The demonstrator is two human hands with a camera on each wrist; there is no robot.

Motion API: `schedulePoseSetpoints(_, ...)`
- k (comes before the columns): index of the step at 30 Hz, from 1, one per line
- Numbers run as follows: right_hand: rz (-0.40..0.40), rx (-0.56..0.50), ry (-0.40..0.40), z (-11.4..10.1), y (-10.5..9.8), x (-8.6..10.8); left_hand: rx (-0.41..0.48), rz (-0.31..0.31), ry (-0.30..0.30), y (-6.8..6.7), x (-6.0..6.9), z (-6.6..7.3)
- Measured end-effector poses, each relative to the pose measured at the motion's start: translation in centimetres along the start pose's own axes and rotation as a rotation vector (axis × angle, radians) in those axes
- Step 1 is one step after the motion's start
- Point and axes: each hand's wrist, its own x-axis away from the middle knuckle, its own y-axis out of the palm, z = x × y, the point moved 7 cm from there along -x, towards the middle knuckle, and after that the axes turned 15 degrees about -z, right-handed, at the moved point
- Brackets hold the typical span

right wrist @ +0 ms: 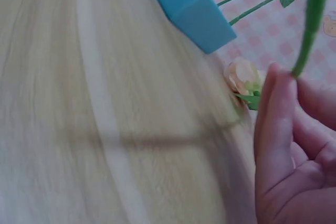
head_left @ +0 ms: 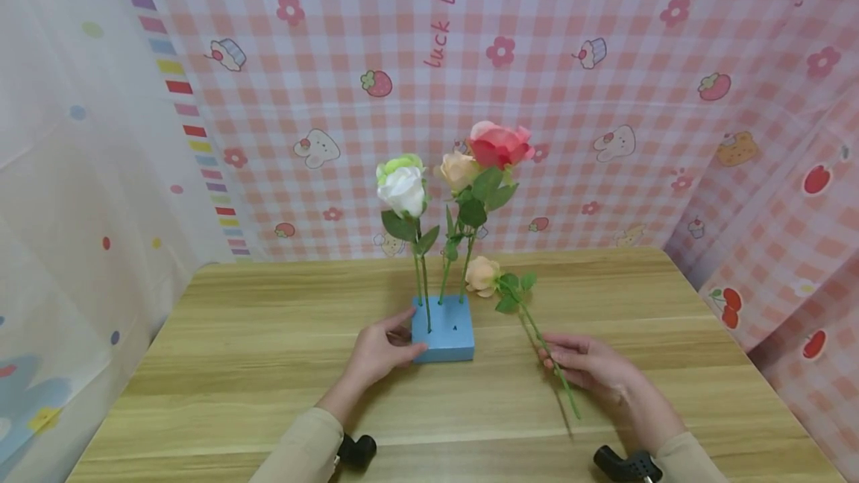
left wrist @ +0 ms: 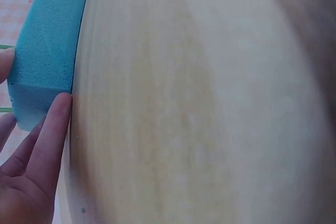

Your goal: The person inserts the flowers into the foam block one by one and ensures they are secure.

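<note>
A blue block stands on the table with several flower stems upright in its top: white and green blooms at the left, a peach rose and a pink-red flower at the right. My left hand grips the block's left side, thumb at the front corner; the left wrist view shows fingertips against the blue foam. My right hand pinches the green stem of another peach rose, which slants with its bloom toward the block. Its lower stem end sticks out past the fingers.
The wooden table reaches back to a pink checked cloth hanging behind. Cloths also hang at left and right. Black devices are strapped at both wrists, near the table's front. The stem casts a shadow on the wood.
</note>
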Motion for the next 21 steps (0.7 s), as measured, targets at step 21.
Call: schedulePoseSetpoints(21, 0.154, 0.064, -0.243, -4.1, 1.5, -1.9, 0.010, -0.006, -0.005, 0.0, 0.0, 0.0)
